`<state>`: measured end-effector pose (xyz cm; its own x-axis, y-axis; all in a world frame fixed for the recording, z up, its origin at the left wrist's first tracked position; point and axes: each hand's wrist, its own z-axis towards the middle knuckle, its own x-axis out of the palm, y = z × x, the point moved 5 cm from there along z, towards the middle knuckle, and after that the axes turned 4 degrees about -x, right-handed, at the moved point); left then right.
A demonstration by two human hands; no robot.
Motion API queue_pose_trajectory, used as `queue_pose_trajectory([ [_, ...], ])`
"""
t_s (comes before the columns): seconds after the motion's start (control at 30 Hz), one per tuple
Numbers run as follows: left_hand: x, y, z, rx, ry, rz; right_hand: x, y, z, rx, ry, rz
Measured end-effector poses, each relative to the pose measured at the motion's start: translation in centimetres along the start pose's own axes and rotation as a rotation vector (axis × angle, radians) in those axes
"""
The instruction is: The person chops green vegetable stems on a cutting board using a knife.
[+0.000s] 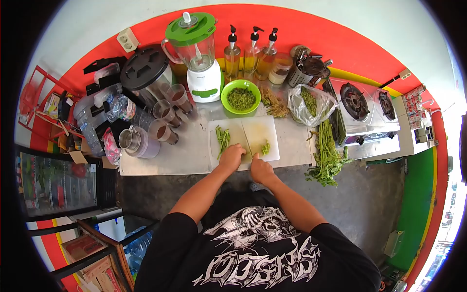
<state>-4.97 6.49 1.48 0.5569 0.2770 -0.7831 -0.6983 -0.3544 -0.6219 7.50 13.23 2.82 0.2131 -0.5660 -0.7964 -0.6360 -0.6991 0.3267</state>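
Note:
My right hand (261,169) is closed around the handle of a knife (247,139), whose blade points away from me over the white cutting board (270,127). My left hand (232,156) is curled on the board, left of the blade, at the near end of some green stalks (223,138). Its fingers appear closed on the stalks, though the fingertips are partly hidden. Right of the blade lies a small heap of chopped green pieces (265,147). Beyond the board, a green bowl (225,103) holds finely chopped greens.
A blender (203,80), pump bottles (232,58) and a plastic bag of greens (311,104) stand at the back. Cups with dark contents (164,132) and a metal-lidded jar (138,142) are left. Leafy stalks (327,160) overhang the front edge near the gas stove (362,109).

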Motion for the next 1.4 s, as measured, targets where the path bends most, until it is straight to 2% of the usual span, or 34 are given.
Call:
queue_pose_trajectory([
  [0.23, -0.5, -0.4, 0.4, -0.071, 0.035, -0.013, 0.7, 1.1, -0.1, 0.023, 0.007, 0.020],
  [0.4, -0.4, -0.5, 0.5, -0.066, 0.018, 0.022, 0.7, 1.0, -0.5, 0.061, 0.094, 0.009],
  [0.5, -0.2, -0.3, 0.8, -0.152, 0.084, -0.018, 1.3, 1.1, -0.6, 0.039, 0.059, 0.027],
  [0.63, 0.2, 0.2, 0.5, -0.164, 0.096, -0.034, 0.7, 0.8, 0.8, 0.033, 0.020, 0.069],
  [0.73, 0.2, -0.1, 0.7, -0.122, 0.021, -0.030, 0.2, 0.5, 0.3, 0.018, 0.029, 0.038],
  [0.93, 1.0, 0.4, 0.2, -0.159, 0.057, -0.054, 1.0, 0.8, 0.7, 0.060, 0.156, -0.005],
  [1.0, 0.3, 0.0, 0.2, -0.123, -0.071, -0.097, 0.2, 0.9, 0.1, 0.041, 0.132, -0.035],
  [1.13, 0.2, -0.6, 0.3, -0.116, -0.115, -0.073, 2.0, 0.8, 0.5, 0.079, 0.081, -0.037],
  [1.3, -0.1, -0.3, -0.5, -0.151, -0.108, -0.101, -0.6, 1.2, 0.5, 0.044, 0.225, -0.005],
  [1.4, 0.2, -0.2, -0.8, -0.136, -0.137, -0.091, 1.0, 1.1, -0.7, 0.055, 0.077, 0.021],
])
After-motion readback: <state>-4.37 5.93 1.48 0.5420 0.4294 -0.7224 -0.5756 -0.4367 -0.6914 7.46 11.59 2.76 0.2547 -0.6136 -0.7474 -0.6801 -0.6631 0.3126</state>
